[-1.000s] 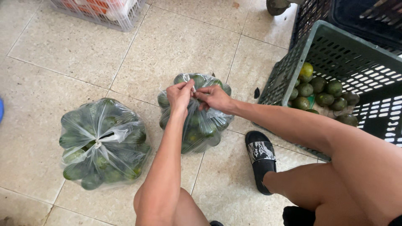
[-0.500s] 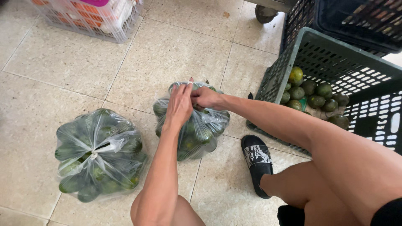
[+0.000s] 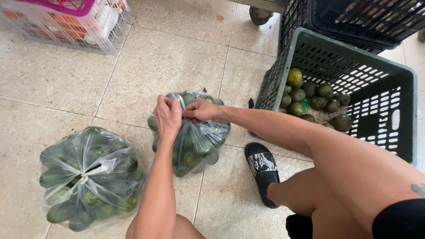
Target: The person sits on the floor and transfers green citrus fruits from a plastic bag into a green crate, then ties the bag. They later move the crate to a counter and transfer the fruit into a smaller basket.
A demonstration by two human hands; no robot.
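A clear plastic bag of green fruit (image 3: 195, 144) sits on the tiled floor in front of me. My left hand (image 3: 168, 116) and my right hand (image 3: 200, 110) meet at its top, both pinching the gathered plastic of the bag's mouth. A second clear bag of green fruit (image 3: 90, 177), knotted at the top, lies to the left, apart from my hands.
A dark green plastic crate (image 3: 385, 95) at the right holds several green and yellowish fruit (image 3: 310, 99). A darker crate (image 3: 354, 17) stands behind it. A white wire basket (image 3: 66, 24) sits at the top left. My foot in a black sandal (image 3: 262, 170) rests by the crate.
The view has shifted slightly, so the bags and crate sit lower and further left in the frame. My hands stay together at the top of the bag, working the plastic.
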